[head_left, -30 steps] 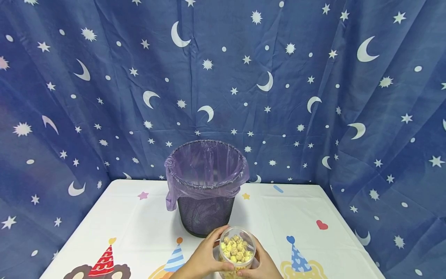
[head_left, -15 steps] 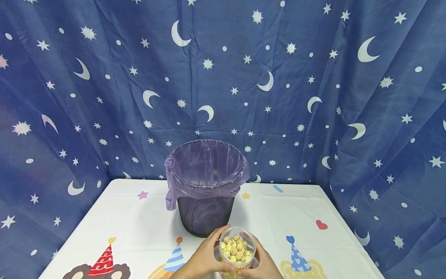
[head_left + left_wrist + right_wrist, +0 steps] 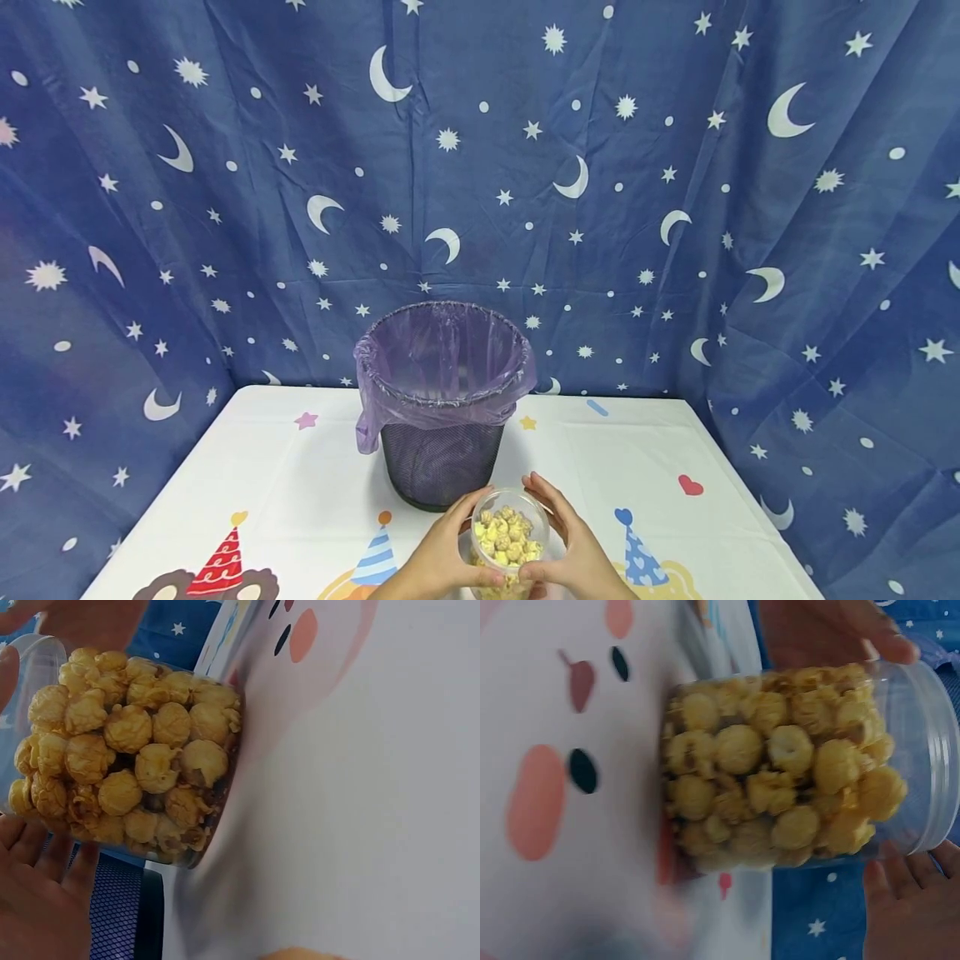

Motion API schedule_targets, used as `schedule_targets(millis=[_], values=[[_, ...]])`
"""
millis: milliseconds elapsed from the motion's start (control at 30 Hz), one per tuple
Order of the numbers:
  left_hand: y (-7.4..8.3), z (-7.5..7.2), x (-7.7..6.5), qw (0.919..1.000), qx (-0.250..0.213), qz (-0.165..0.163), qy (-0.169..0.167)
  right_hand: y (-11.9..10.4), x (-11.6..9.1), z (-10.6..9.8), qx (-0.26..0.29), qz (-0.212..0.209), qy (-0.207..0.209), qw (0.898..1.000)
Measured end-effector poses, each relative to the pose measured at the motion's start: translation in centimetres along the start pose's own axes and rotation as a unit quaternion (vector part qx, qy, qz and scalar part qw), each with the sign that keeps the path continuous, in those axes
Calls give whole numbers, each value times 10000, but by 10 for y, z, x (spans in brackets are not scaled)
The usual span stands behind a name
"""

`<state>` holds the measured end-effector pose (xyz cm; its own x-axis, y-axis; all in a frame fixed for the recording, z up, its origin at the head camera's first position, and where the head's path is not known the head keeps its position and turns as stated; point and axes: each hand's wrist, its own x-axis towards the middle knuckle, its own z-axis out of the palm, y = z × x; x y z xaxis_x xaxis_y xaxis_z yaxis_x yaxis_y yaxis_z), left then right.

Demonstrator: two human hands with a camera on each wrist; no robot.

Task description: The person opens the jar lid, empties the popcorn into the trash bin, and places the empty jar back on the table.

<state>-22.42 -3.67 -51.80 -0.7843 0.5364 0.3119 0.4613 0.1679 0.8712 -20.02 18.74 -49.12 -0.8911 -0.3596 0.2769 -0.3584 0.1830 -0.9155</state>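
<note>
A clear plastic jar (image 3: 934,750) of round yellow popcorn (image 3: 510,537) stands upright on the table near its front edge. My left hand (image 3: 435,554) grips the jar's left side, thumb at the front and fingers round the back. On the other side, my right hand (image 3: 577,546) is spread with its fingers loosened, thumb close by the jar wall and fingertips just beyond the rim. No lid shows on the jar; the popcorn reaches somewhat below the rim. In the right wrist view the right fingers (image 3: 911,877) stretch out beside the jar.
Just behind the jar is a black mesh wastebasket (image 3: 442,467) lined with a purple bag (image 3: 442,412). The white tablecloth (image 3: 300,483) has printed cartoon figures and party hats. A blue curtain (image 3: 480,167) with moons and stars hangs behind and on both sides.
My right hand has loosened from the jar and shifted slightly outward to the right, its fingers opening. The left hand, jar and wastebasket stay where they were.
</note>
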Motion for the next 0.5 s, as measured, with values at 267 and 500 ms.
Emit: schedule_targets(millis=[267,500], values=[[-11,10,-5,9995,-204,-217,-68,-5,5,6,20,3,-155,9999],[-20,20,-4,9958,-805,-434,-38,0,6,8,-366,16,-285,9989]])
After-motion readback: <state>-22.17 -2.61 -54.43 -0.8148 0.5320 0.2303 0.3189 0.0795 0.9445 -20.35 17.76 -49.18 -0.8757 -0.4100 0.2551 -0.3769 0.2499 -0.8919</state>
